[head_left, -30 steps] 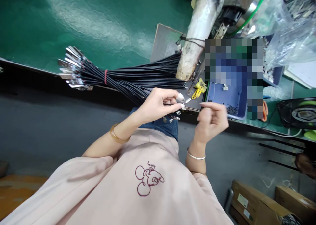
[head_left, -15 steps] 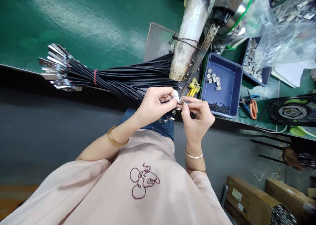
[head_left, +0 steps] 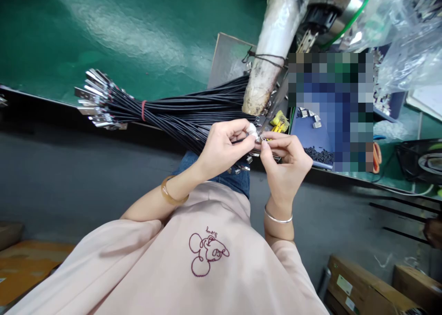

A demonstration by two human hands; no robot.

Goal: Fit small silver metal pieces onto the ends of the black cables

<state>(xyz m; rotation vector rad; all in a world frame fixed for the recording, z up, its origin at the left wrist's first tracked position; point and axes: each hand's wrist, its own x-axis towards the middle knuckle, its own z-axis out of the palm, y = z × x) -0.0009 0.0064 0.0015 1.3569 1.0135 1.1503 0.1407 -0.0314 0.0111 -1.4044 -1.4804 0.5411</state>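
Note:
My left hand (head_left: 224, 144) is closed in a pinch on the end of a black cable, mostly hidden by the fingers. A white wrap (head_left: 252, 130) covers one fingertip. Facing it, my right hand (head_left: 288, 157) pinches a small shiny metal piece (head_left: 262, 138), whose exact shape is too small to make out. The fingertips of both hands almost meet. Behind them lies a bundle of black cables (head_left: 179, 104), tied with a red band (head_left: 143, 110) and ending in flat metal plugs (head_left: 96, 98) at the left. Loose cable ends with metal shells (head_left: 243, 168) hang below my hands.
A white-wrapped nozzle (head_left: 264, 80) slants down just beyond my hands, near a yellow-handled tool (head_left: 279, 122). Right of them stands a blue tray (head_left: 312, 133) with metal shells and small black pieces, partly pixelated. Plastic bags (head_left: 410, 61) lie farther back on the green table (head_left: 138, 20).
The whole view has shifted, so hands and table things appear slightly farther right. Both hands keep their pinches, fingertips still close together.

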